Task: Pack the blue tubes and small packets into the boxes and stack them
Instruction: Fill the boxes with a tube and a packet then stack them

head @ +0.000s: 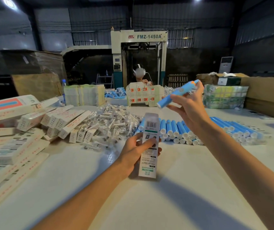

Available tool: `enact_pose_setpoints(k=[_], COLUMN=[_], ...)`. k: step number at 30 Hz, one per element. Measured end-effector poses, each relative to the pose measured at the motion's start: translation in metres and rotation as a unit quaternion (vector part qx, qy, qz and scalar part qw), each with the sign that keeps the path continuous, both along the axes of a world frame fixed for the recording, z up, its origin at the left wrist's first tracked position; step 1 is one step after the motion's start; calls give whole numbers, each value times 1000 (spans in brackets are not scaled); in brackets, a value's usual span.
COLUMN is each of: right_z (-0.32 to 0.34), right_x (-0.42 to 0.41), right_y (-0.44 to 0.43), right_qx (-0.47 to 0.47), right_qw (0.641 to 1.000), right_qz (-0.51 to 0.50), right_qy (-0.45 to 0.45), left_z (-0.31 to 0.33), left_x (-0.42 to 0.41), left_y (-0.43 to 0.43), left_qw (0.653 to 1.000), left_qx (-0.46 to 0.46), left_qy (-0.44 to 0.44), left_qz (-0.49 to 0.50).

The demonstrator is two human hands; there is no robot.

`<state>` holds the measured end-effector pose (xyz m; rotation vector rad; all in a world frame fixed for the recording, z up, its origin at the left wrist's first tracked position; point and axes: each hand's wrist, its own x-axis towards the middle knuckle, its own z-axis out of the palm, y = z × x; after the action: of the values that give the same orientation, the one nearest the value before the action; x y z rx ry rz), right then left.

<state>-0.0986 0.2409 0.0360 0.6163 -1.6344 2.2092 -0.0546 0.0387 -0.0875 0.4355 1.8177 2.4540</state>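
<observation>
Head view: the left hand (136, 151) grips a slim white cardboard box (148, 165), fingers curled round its middle, held nearly upright over the smooth pale table (166, 196). The box carries a black barcode and green print, upside down, reading "ELECTRIC". The right hand (187, 105) pinches a glossy blue cylindrical tube with an orange end (177, 94), raised and tilted above the box. Behind lie a row of white-capped blue tubes (174, 130), a heap of crinkly clear plastic packets (109, 120) and long white boxes with red print (63, 122). A cream machine (148, 36) reads "FMZ-1450A".
</observation>
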Motion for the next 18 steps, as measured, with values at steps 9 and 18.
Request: enact_pose_setpoints(k=[9, 18], right_z=[-5, 12], right_x=[-2, 3], right_y=[-11, -4], right_qx=[122, 373], right_qw=[990, 927], right_qz=[-26, -17], right_qy=[-61, -44], left_z=[2, 1], left_x=[7, 9], left_y=[2, 5], left_qw=[999, 996], left_qx=[-35, -74], left_qy=[36, 54], left_qz=[-12, 8])
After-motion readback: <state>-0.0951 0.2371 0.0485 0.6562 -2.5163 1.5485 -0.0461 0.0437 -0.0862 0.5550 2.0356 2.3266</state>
